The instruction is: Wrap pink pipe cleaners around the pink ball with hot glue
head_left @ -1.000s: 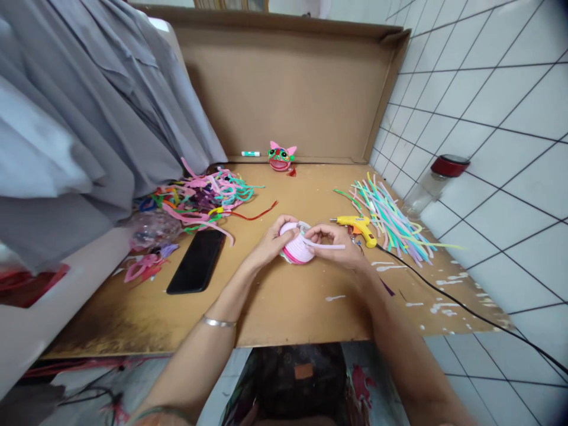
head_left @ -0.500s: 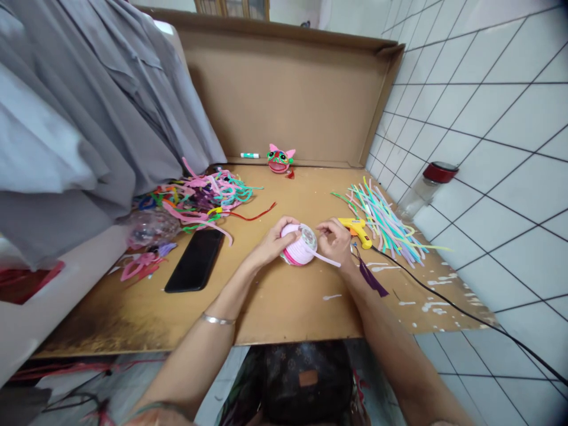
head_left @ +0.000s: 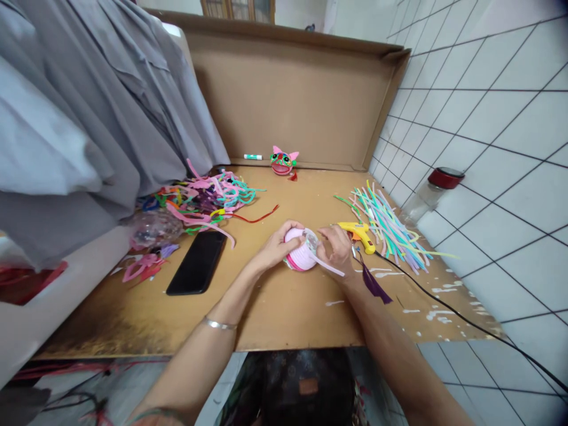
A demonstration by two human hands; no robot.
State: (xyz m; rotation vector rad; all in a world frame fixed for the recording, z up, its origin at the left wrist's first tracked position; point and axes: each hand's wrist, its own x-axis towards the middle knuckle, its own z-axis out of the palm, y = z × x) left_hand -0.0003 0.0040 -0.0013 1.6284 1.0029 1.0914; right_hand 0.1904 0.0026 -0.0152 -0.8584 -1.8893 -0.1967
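A small round ball (head_left: 300, 255) wrapped in light and dark pink fuzzy strips sits between my hands over the brown board (head_left: 284, 307). My left hand (head_left: 277, 247) cups its left side. My right hand (head_left: 335, 249) pinches a loose pale pink strip (head_left: 329, 268) that runs off the ball toward me. A dark purple strip (head_left: 373, 283) hangs by my right wrist.
A yellow glue gun (head_left: 357, 232) with a black cord (head_left: 461, 319) lies just right of my hands, beside a pile of pastel strips (head_left: 390, 228). A black phone (head_left: 196, 270) and tangled coloured strips (head_left: 204, 198) lie left. A pink cat-faced figure (head_left: 283, 161) stands at the back; a red-lidded jar (head_left: 432, 190) is right.
My right hand has drawn in closer to the ball, and the loose pink strip now angles down toward me. The purple strip has come into view by my wrist.
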